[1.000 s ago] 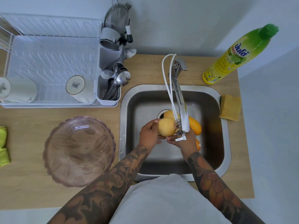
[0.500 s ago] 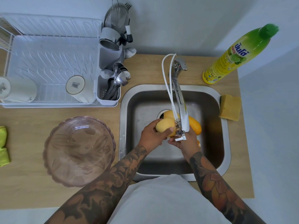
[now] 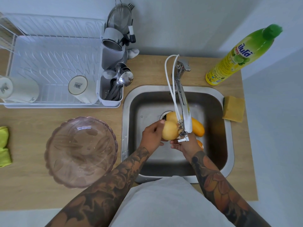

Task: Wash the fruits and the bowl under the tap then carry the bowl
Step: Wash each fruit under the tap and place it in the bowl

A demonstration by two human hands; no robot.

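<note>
A pale yellow round fruit (image 3: 170,131) is held under the spout of the tap (image 3: 183,102), over the steel sink (image 3: 127,128). My left hand (image 3: 152,136) grips it from the left. My right hand (image 3: 186,145) touches it from below right, partly hidden by the spout. A long yellow-orange fruit (image 3: 197,126) lies in the sink behind, and a small orange fruit (image 3: 200,144) peeks out past my right hand. The pink glass bowl (image 3: 81,152) stands empty on the wooden counter, left of the sink.
A white dish rack (image 3: 49,63) with two cups and a cutlery holder (image 3: 113,92) stands at the back left. A dish soap bottle (image 3: 237,58) and a yellow sponge (image 3: 233,108) are right of the sink. A green cloth (image 3: 4,146) lies at the left edge.
The fruit has turned between my hands under the spout; my left fingers shifted over its top and back to its side. The bowl has not moved.
</note>
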